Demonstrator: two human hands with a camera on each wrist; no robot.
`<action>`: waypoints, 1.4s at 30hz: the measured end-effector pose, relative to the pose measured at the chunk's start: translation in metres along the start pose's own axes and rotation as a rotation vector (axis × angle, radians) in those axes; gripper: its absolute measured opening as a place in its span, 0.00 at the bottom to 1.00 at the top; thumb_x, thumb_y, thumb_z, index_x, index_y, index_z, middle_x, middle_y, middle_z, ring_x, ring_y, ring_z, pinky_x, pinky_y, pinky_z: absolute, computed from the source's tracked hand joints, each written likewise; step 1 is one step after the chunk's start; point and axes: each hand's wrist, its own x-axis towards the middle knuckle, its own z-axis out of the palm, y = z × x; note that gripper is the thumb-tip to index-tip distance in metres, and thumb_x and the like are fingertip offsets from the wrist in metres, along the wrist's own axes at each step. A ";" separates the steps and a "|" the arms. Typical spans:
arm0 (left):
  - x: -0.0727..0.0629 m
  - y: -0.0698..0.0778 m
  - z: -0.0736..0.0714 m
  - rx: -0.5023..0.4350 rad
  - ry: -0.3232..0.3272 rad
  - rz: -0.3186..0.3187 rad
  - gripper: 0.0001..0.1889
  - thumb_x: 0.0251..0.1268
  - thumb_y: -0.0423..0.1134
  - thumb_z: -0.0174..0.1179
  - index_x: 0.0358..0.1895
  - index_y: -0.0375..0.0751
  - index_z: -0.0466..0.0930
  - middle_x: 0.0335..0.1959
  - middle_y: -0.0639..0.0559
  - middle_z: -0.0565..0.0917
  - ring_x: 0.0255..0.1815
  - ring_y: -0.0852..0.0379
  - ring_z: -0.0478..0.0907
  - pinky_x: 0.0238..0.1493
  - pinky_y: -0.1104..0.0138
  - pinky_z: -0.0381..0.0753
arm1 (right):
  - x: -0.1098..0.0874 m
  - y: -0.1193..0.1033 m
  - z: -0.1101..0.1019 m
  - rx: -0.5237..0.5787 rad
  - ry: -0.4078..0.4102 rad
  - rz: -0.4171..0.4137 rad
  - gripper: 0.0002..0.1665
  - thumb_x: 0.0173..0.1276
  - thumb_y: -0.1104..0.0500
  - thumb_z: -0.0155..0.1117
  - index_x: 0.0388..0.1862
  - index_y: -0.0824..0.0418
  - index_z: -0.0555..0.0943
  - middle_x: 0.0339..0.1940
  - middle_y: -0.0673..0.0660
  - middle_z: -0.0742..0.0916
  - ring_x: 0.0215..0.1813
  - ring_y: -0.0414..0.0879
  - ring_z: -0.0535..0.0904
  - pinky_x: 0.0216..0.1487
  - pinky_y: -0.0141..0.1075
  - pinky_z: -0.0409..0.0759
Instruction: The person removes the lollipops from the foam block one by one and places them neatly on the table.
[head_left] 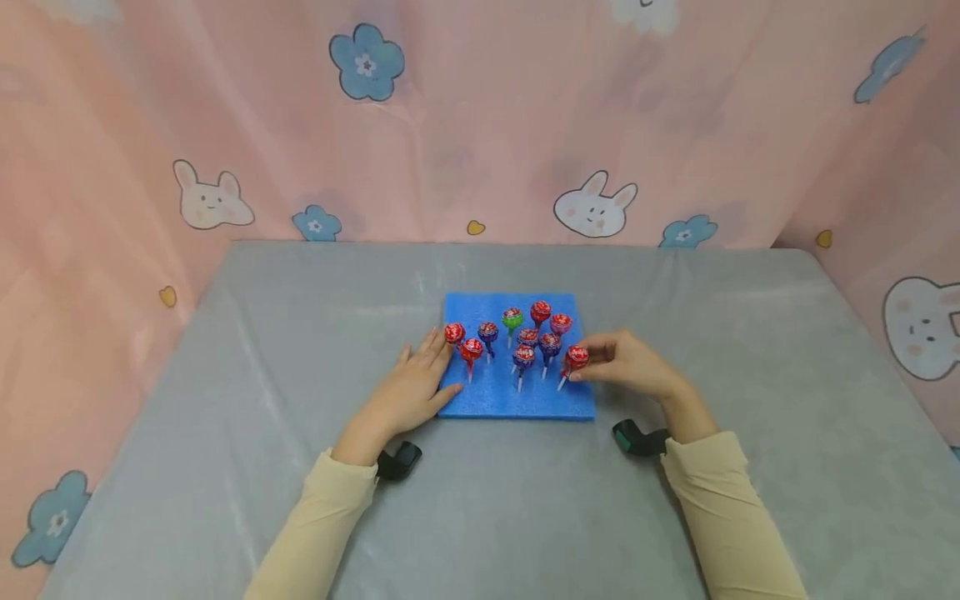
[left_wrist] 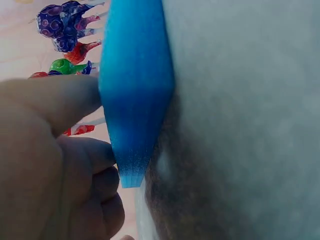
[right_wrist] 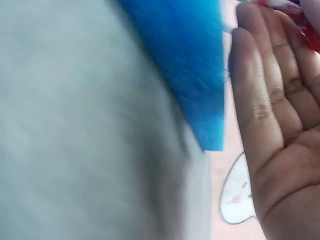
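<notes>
A blue foam board (head_left: 480, 404) lies on the table with several wrapped lollipops standing in it on white sticks. My left hand (head_left: 415, 381) rests at the board's left edge, fingers fairly straight and thumb on top, beside two red lollipops (head_left: 470, 350). At the right edge, my right hand (head_left: 626, 361) pinches a red-wrapped lollipop (head_left: 576, 358) between thumb and fingers, its stick pointing down at the board. In the right wrist view only a bit of its red wrapper (right_wrist: 314, 41) shows by the fingertips. Purple lollipops (left_wrist: 52, 25) rise beyond the foam in the left wrist view.
Mid-board stand a green lollipop (head_left: 512, 317), a purple one (head_left: 523, 358) and a red one (head_left: 540, 312) towards the back. The grey table (head_left: 300, 333) extends around the board. A pink curtain (head_left: 465, 125) with rabbits and flowers hangs behind it.
</notes>
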 end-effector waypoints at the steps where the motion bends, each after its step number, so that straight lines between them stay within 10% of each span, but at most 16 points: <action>1: 0.001 0.001 -0.001 -0.009 0.001 0.002 0.35 0.72 0.51 0.47 0.72 0.28 0.51 0.75 0.38 0.47 0.75 0.45 0.39 0.70 0.46 0.41 | -0.001 0.003 0.001 0.022 0.011 -0.012 0.13 0.59 0.64 0.69 0.42 0.71 0.82 0.36 0.58 0.87 0.37 0.43 0.82 0.42 0.32 0.79; 20: 0.002 -0.003 0.001 0.011 -0.005 -0.028 0.37 0.72 0.55 0.45 0.73 0.31 0.50 0.75 0.40 0.47 0.76 0.48 0.38 0.71 0.48 0.39 | 0.003 0.018 0.006 0.195 0.052 -0.198 0.11 0.60 0.77 0.59 0.42 0.83 0.78 0.33 0.48 0.88 0.37 0.39 0.84 0.42 0.32 0.81; 42: 0.002 0.000 0.003 0.023 -0.035 -0.039 0.36 0.74 0.54 0.41 0.73 0.31 0.46 0.75 0.40 0.43 0.76 0.47 0.34 0.71 0.48 0.36 | -0.004 0.018 0.000 0.309 0.233 -0.091 0.15 0.64 0.70 0.61 0.45 0.82 0.76 0.33 0.48 0.87 0.37 0.40 0.83 0.43 0.32 0.80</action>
